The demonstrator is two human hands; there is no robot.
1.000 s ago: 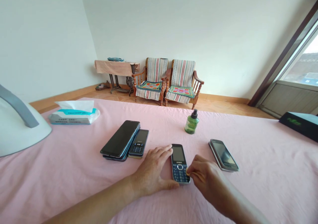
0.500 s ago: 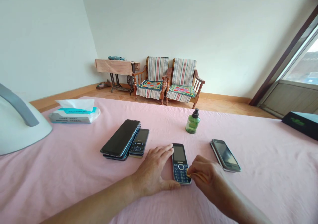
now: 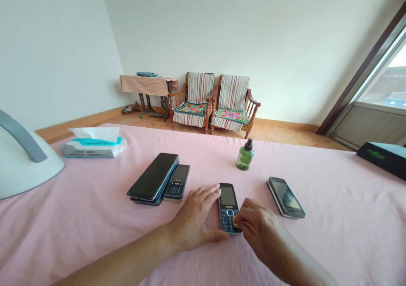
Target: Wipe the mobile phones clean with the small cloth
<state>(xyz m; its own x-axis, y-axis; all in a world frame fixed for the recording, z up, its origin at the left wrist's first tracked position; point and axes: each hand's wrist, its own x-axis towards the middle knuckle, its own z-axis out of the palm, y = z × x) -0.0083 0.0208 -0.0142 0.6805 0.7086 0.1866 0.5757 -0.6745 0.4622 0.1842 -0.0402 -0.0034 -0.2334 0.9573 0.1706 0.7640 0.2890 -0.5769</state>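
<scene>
A dark blue keypad phone (image 3: 227, 197) lies face up on the pink cloth. My left hand (image 3: 197, 219) braces it, fingertips on its upper left edge and thumb along its lower end. Over the keys, my right hand (image 3: 258, 220) is closed in a pinch on a small yellow-orange cloth (image 3: 235, 222), which touches the keypad's right side. Most of that cloth is hidden by the fingers. To the left, a second keypad phone (image 3: 177, 183) lies beside a stack of black smartphones (image 3: 154, 176). Right of my right hand, a touchscreen phone (image 3: 288, 198) rests on another flat device.
A green spray bottle (image 3: 245, 155) stands beyond the phone. Toward the left are a tissue pack (image 3: 92, 147) and a white, grey-handled object (image 3: 25, 163). A black box (image 3: 382, 157) sits at the right edge. Two wooden armchairs (image 3: 233, 95) stand behind the table.
My right hand with the cloth has shifted slightly left across the keys. My left hand keeps its hold on the phone. The whole view has moved very slightly.
</scene>
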